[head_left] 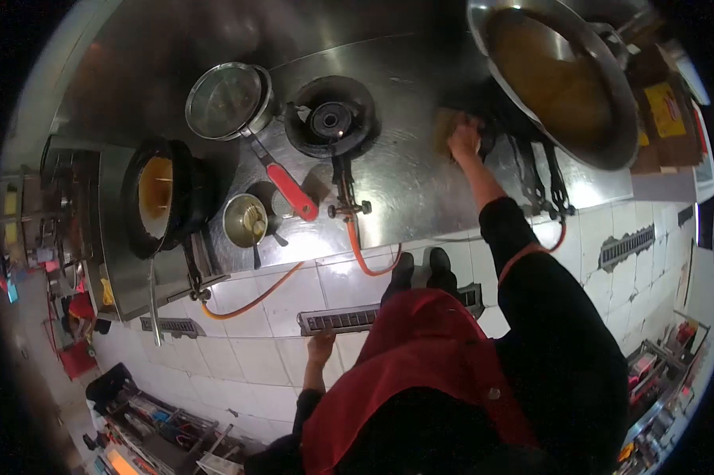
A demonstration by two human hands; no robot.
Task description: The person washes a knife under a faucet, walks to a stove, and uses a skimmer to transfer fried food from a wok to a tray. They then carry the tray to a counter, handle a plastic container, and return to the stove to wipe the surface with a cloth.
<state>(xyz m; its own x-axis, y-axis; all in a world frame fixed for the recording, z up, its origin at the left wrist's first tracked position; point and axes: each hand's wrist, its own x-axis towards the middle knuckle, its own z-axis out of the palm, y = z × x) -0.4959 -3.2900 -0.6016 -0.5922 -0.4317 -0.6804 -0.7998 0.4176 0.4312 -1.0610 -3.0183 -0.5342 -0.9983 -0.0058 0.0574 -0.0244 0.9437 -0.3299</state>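
My right hand (pixel 465 138) reaches forward over the steel counter (pixel 408 186), its fingers bent over a yellowish-brown pad (pixel 445 131) pressed to the surface. Blur hides whether that pad is a sponge or a folded cloth. Just right of this hand is a dark burner stand, partly hidden under a large wok (pixel 558 79) with brownish liquid in it. To the left sits a bare round gas burner (pixel 331 119). My left hand (pixel 320 348) hangs low over the tiled floor, away from the counter, its fingers curled with nothing visible in them.
A strainer (pixel 225 101) rests on a pot, near a red handle (pixel 291 192). A small metal bowl (pixel 246 221) holds a spoon. At left, a dark pan (pixel 156 198) contains yellowish liquid. Orange gas hoses (pixel 254 303) hang along the counter front. Cardboard boxes (pixel 661 111) stand at right.
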